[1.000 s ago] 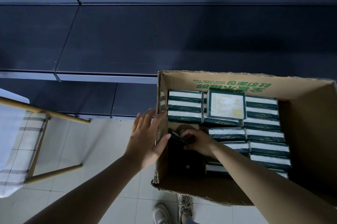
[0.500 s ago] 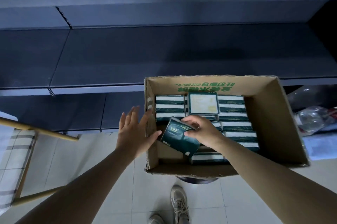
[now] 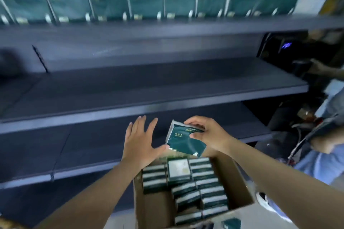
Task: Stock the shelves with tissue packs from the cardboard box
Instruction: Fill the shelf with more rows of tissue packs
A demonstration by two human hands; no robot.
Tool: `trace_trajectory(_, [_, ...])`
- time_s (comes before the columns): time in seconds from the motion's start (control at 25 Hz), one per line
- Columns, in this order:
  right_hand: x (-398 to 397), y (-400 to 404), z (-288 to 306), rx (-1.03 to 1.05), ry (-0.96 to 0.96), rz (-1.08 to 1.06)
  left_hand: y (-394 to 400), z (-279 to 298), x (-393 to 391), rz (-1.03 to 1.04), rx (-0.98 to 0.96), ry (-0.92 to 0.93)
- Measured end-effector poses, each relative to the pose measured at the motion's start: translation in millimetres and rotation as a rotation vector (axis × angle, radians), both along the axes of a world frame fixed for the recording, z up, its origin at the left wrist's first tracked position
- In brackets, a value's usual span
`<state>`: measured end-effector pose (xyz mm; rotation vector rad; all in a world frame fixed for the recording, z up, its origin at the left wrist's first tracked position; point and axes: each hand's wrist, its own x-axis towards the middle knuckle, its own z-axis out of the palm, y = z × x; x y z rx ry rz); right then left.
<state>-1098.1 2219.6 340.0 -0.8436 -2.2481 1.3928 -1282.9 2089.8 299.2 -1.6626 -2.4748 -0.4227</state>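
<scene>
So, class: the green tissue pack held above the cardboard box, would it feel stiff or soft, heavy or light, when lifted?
Probably soft: the tissue pack shows a glossy film wrapper with a crimped edge, not a rigid carton. Likely light, since the right hand grips it at one end while the left hand only touches its corner with its thumb. The shiny film may be a little slippery.

The row of green packs (image 3: 145, 3) on the top shelf (image 3: 167, 23) is motion-blurred, its print unreadable. The cardboard box (image 3: 240, 182) is cut off by the bottom edge.
</scene>
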Motion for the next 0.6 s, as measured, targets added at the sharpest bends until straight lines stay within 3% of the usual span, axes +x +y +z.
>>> trace_trajectory(0.32, [75, 65, 186, 0.354, 0.17, -0.101, 93, 181, 53, -0.143, 0.371, 0.161])
trace_trajectory(0.6, [154, 201, 268, 0.758, 0.115, -0.233, 214, 250, 110, -0.153, 0.491, 0.203])
